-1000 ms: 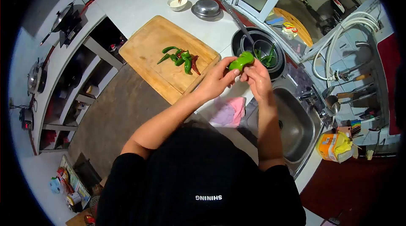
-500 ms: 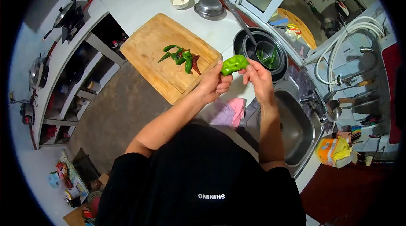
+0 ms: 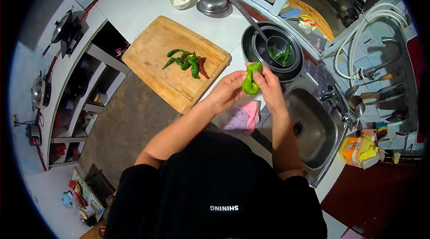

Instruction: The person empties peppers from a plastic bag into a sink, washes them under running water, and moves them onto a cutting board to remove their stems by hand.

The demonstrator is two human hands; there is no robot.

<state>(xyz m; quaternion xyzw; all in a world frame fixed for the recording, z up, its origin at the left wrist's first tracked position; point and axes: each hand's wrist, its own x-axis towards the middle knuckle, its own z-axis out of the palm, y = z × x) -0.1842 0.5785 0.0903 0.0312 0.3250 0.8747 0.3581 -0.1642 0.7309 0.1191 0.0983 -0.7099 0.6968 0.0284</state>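
Note:
A light green pepper [image 3: 251, 82] is held between my two hands, over the counter edge beside the black bowls. My right hand [image 3: 267, 83] grips it, the thumb pressed on its side. My left hand [image 3: 227, 90] is closed at its left side, fingertips against its upper part; some fingers are hidden. Several green chillies [image 3: 194, 66] and dark red ones [image 3: 203, 68] lie in a pile on the wooden cutting board [image 3: 156, 37]. Inside the nested black bowls [image 3: 247, 47], green pieces [image 3: 282, 55] sit beside a long-handled ladle [image 3: 247, 16].
The steel sink [image 3: 316, 127] lies right of my right forearm. A pink and purple cloth [image 3: 244, 117] rests at the counter's front edge. Behind the board stand a white bowl [image 3: 180, 2] and a metal lidded dish [image 3: 212, 5]. Utensils hang at the right.
The pepper has turned from roughly level to upright. My right hand has moved slightly left and down with it, and my left hand has come round its side. The whole view has shifted a little.

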